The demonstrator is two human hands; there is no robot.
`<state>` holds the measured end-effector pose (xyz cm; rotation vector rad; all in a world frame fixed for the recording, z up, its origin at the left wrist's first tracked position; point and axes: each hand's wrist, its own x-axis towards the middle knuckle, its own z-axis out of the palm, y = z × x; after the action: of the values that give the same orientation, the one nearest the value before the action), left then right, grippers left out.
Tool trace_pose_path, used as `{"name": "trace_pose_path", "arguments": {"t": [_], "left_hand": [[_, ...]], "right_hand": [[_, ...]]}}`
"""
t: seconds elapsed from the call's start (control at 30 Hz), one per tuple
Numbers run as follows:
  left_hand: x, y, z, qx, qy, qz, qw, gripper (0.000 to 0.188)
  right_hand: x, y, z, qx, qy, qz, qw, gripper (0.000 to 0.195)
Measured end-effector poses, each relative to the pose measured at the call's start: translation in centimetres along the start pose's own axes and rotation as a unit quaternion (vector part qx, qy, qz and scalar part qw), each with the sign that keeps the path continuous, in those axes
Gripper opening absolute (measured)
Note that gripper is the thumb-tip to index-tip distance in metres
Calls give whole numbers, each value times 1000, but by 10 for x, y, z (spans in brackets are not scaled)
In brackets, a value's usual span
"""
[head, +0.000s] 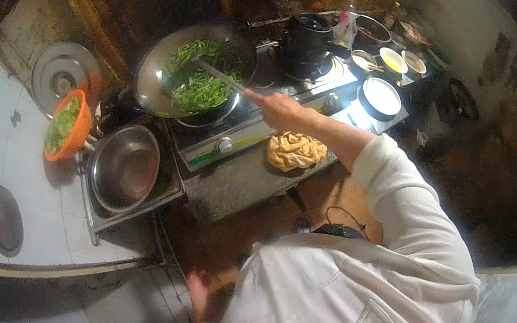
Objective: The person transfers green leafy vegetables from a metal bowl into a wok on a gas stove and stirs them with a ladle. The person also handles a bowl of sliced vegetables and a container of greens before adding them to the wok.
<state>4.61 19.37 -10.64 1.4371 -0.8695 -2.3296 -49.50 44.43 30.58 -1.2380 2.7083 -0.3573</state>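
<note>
My right hand (282, 112) grips the handle of a metal cooking spatula (222, 76), which slants down into a large wok (149, 85). Chopped green vegetables (203, 91) lie heaped in the wok, and the spatula's blade is hidden among them. The wok sits on the left burner of a gas stove (253, 129). Down by my left side hangs my left hand (198, 280), small and blurred, away from the stove; its fingers are not clear. A crumpled tan cloth (295, 150) rests on the ledge below my right forearm.
A black pot (308, 43) occupies the right burner. Several small bowls, one a yellow-centred white bowl (393, 61), stand right, near a white plate (382, 95). Leftward are a metal basin (126, 168), an orange basket (78, 132) of leafy greens and a metal lid (60, 66).
</note>
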Motion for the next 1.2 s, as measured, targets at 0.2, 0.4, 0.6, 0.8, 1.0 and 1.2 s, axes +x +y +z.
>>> {"name": "trace_pose_path", "arguments": {"t": [0.2,0.4,0.6,0.8,1.0,1.2], "left_hand": [[-6,-1,-45,-218,-188,-89,954,28],[-22,-45,-66,-69,-82,-43,993,23],[-14,-32,-54,-49,3,-23,999,21],[-20,-2,9,75,80,-4,994,22],[-55,-46,-43,-4,19,-11,1000,22],[-71,-73,-71,-18,-9,-33,999,22]], "right_hand": [[-97,-31,-73,75,-62,17,995,70],[-157,-36,-119,108,-81,82,987,70],[-73,-4,-54,-19,-66,81,994,70],[3,4,-25,110,80,53,989,72],[14,7,-14,403,-32,168,899,71],[18,12,-13,466,28,114,877,71]]}}
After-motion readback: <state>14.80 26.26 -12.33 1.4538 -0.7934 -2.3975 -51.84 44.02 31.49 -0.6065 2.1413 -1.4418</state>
